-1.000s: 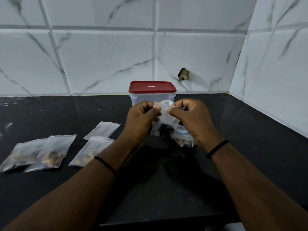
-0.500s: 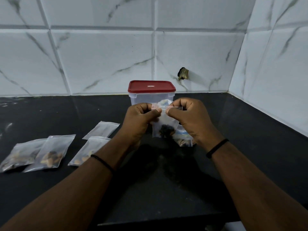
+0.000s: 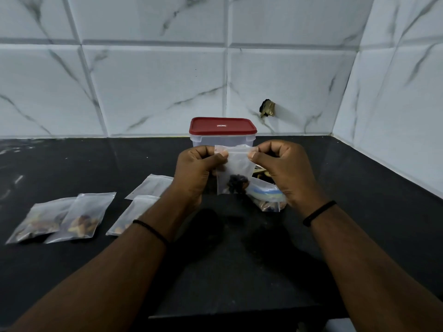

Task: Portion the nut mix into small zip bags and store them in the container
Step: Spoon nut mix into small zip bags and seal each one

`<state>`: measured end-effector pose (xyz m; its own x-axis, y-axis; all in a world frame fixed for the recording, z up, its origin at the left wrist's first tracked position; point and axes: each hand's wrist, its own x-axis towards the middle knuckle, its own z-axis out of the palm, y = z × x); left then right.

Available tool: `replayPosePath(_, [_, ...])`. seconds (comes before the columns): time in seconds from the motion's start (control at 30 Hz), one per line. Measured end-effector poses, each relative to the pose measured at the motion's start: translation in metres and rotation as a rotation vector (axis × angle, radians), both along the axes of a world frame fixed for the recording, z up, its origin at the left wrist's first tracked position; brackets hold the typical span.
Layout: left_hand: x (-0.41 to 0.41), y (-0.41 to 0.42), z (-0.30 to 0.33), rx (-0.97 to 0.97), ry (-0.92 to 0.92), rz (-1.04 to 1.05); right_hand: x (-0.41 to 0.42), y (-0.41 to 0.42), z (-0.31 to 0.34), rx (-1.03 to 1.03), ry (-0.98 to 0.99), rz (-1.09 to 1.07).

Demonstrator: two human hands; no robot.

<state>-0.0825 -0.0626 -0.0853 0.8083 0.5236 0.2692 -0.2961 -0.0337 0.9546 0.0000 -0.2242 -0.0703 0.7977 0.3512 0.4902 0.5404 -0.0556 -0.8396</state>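
Bag in hand: I hold the small clear plastic zip bag [image 3: 233, 171] upright in the air above the black stone table [image 3: 359, 188], in front of the container, with its dark nut portion sunk to the bottom so nothing sits in the seal.
Left hand: my left hand [image 3: 195, 174] pinches the bag's top left corner between thumb and curled fingers, right at the zip strip.
Right hand: my right hand [image 3: 282, 168] pinches the top right corner the same way; the two hands are apart by the width of the bag, which keeps the strip taut, I judge for pressing it closed.
Container: the clear plastic box with the red lid [image 3: 223, 131] stands just behind the bag near the wall, lid on, so nothing can go in until I open it.
Filled bags: three clear bags with nuts [image 3: 81, 219] lie flat on the table to my left, parked together, I'd guess ready to store; one flat clear bag [image 3: 153, 185] behind them looks empty.
Source bag: the larger clear bag with a blue and yellow strip [image 3: 268, 195] lies on the table under my right hand.
Hard to tell: whether the zip is already sealed; my fingertips cover its ends.
Hidden: the container's lower half and contents, most of the source bag, and part of the nearest filled bag behind my left forearm.
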Motion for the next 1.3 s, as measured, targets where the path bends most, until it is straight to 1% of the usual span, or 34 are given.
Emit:
replayPosePath(0.17, [-0.021, -0.003, 0.006, -0.023, -0.038, 0.081, -0.017, 0.002, -0.001, 0.028, -0.078, -0.016])
replayPosePath(0.23, [-0.033, -0.003, 0.011, 0.011, -0.069, 0.115, -0.027, 0.007, 0.001, 0.03, -0.135, 0.007])
replayPosePath(0.3, [-0.051, 0.002, 0.018, 0.06, -0.069, 0.161, -0.041, 0.017, 0.006, 0.028, -0.131, 0.05])
replayPosePath(0.37, [-0.073, 0.012, 0.023, 0.09, -0.019, 0.234, -0.061, 0.03, 0.01, 0.013, -0.023, 0.086])
replayPosePath(0.43, [-0.094, 0.025, 0.021, 0.081, 0.058, 0.289, -0.081, 0.044, 0.01, -0.006, 0.162, 0.158])
replayPosePath(0.5, [-0.113, 0.035, 0.014, 0.054, 0.176, 0.331, -0.101, 0.058, 0.007, -0.052, 0.329, 0.259])
replayPosePath(0.57, [-0.128, 0.045, 0.004, 0.059, 0.315, 0.393, -0.115, 0.071, -0.002, -0.141, 0.434, 0.314])
replayPosePath(0.63, [-0.139, 0.055, -0.007, 0.139, 0.416, 0.472, -0.125, 0.084, -0.014, -0.244, 0.475, 0.33])
replayPosePath(0.73, [-0.146, 0.068, -0.016, 0.38, 0.545, 0.566, -0.127, 0.098, -0.026, -0.4, 0.392, 0.294])
replayPosePath(0.83, [-0.148, 0.075, -0.017, 0.525, 0.629, 0.589, -0.115, 0.108, -0.028, -0.439, 0.326, 0.206])
replayPosePath(0.93, [-0.144, 0.079, -0.019, 0.574, 0.673, 0.576, -0.09, 0.124, -0.036, -0.414, 0.189, 0.033])
replayPosePath(1.0, [-0.142, 0.081, -0.021, 0.604, 0.676, 0.592, -0.074, 0.136, -0.039, -0.425, 0.14, -0.027])
replayPosePath(1.07, [-0.14, 0.082, -0.021, 0.628, 0.683, 0.606, -0.063, 0.15, -0.039, -0.511, 0.086, -0.037])
replayPosePath(1.17, [-0.136, 0.085, -0.022, 0.665, 0.7, 0.614, -0.053, 0.171, -0.038, -0.709, -0.024, -0.068])
replayPosePath(1.23, [-0.134, 0.089, -0.022, 0.67, 0.709, 0.601, -0.047, 0.181, -0.038, -0.796, -0.032, -0.077])
replayPosePath(1.3, [-0.132, 0.092, -0.022, 0.675, 0.719, 0.583, -0.043, 0.185, -0.037, -0.801, 0.015, -0.072])
